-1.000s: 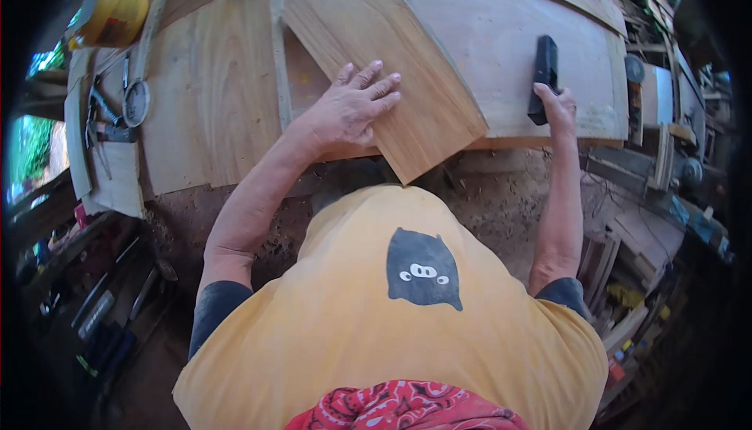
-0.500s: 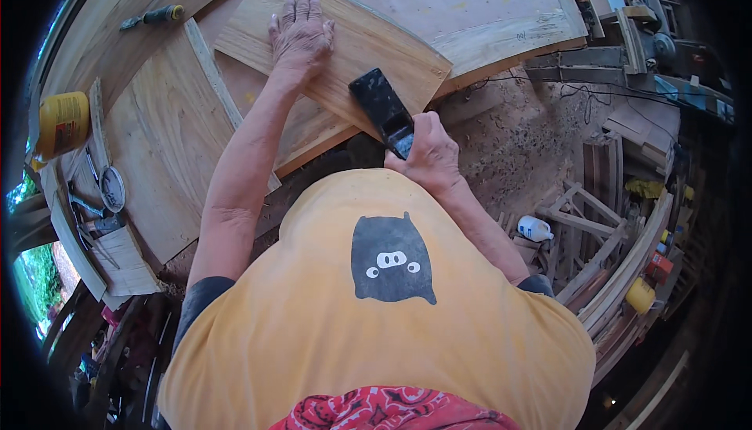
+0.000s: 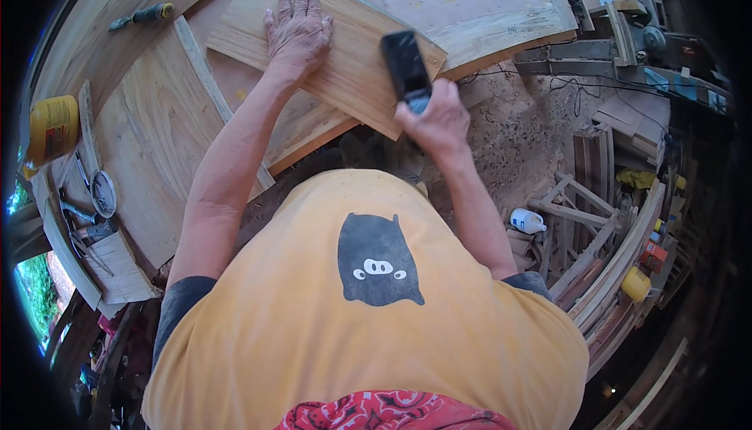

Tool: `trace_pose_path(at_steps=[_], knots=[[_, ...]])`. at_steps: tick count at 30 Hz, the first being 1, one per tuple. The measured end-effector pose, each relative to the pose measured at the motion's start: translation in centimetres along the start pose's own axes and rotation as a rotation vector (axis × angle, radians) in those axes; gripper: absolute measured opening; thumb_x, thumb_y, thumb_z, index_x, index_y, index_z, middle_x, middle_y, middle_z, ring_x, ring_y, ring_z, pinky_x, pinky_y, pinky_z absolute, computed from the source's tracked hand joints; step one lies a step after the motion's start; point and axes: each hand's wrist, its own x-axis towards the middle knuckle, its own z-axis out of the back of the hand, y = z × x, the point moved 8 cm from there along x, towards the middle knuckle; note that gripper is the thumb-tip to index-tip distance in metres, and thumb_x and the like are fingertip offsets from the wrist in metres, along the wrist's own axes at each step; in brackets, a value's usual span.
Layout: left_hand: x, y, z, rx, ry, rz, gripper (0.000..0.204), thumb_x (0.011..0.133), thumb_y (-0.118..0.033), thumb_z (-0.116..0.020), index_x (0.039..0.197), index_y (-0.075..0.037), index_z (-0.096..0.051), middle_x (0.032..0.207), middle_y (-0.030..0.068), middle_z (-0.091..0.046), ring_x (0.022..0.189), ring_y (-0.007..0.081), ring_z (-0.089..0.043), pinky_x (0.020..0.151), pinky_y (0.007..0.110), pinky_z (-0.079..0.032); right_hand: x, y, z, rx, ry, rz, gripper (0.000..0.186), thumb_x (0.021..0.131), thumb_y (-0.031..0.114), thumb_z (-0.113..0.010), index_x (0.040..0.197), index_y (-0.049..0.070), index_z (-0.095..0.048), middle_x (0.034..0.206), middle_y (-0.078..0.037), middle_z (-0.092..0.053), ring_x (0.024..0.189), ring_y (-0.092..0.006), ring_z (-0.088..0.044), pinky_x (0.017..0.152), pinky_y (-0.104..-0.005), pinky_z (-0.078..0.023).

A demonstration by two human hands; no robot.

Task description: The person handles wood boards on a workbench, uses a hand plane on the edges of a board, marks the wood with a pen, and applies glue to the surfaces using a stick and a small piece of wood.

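Tan rectangular wooden board (image 3: 356, 62) overhangs near edge of pale wooden table (image 3: 501, 32). Left hand (image 3: 299, 43) flat on it, not gripping. Right hand (image 3: 439, 122) clasps black oblong tool (image 3: 405, 62) over board's right end, angled across its long axis.

Under the left hand (image 3: 299, 36), the board (image 3: 352, 62) is honey-brown with darker grain; the tool (image 3: 404, 60) in the right hand (image 3: 439, 121) is black. The tub (image 3: 53, 127) left of the left hand is yellow. Below both hands, the orange-yellow shirt (image 3: 478, 320) bears a charcoal-and-white figure (image 3: 378, 250), and the bandana (image 3: 395, 411) is red with black-and-white paisley.
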Motion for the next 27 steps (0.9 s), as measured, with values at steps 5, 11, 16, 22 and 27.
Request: trace_pose_path(at_steps=[5, 11, 16, 22, 27], knots=[[0.0, -0.3, 0.2, -0.071, -0.014, -0.033, 0.065, 0.106, -0.046, -0.042, 0.16, -0.01, -0.037, 0.17, 0.0124, -0.028, 0.157, 0.0382, -0.022, 0.123, 0.064, -0.017, 5.6, -3.6, 1.4, 0.028, -0.041, -0.209, 0.064, 0.075, 0.044, -0.077, 0.111, -0.004, -0.057, 0.104, -0.027, -0.067, 0.1, -0.0453, -0.069, 0.091, -0.0523, -0.056], [0.0, -0.2, 0.2, 0.012, 0.001, -0.01, 0.065, 0.105, -0.046, -0.042, 0.16, -0.01, -0.037, 0.17, 0.0122, -0.029, 0.157, 0.0384, -0.023, 0.123, 0.064, -0.017, -2.7, 1.7, -1.0, 0.106, 0.034, 0.027, 0.065, 0.073, 0.043, -0.078, 0.113, -0.003, -0.056, 0.113, -0.026, -0.061, 0.099, -0.0444, -0.069, 0.09, -0.0532, -0.057], [-0.1, -0.7, 0.2, -0.007, -0.006, -0.031, 0.065, 0.105, -0.045, -0.042, 0.159, -0.01, -0.038, 0.169, 0.0124, -0.03, 0.157, 0.0384, -0.022, 0.123, 0.064, -0.017, 5.8, -2.5, 1.8, 0.054, -0.011, -0.129, 0.068, 0.074, 0.046, -0.077, 0.113, -0.006, -0.057, 0.112, -0.028, -0.063, 0.104, -0.0439, -0.068, 0.091, -0.0513, -0.056], [0.1, -0.5, 0.4, 0.0, 0.016, -0.019, 0.065, 0.106, -0.045, -0.043, 0.16, -0.009, -0.036, 0.169, 0.0134, -0.029, 0.157, 0.0398, -0.022, 0.122, 0.065, -0.016, 0.8, -1.3, 0.5, 0.025, -0.043, -0.124, 0.07, 0.073, 0.046, -0.077, 0.114, -0.007, -0.057, 0.115, -0.028, -0.063, 0.104, -0.0435, -0.069, 0.094, -0.0505, -0.056], [1.2, -0.6, 0.2, -0.042, -0.004, -0.018, 0.064, 0.106, -0.046, -0.042, 0.159, -0.011, -0.037, 0.169, 0.0118, -0.03, 0.156, 0.0394, -0.024, 0.122, 0.065, -0.018, 5.7, -3.8, 1.9, -0.012, -0.071, -0.104, 0.069, 0.073, 0.047, -0.076, 0.114, -0.005, -0.058, 0.111, -0.028, -0.065, 0.104, -0.0434, -0.068, 0.094, -0.0512, -0.056]])
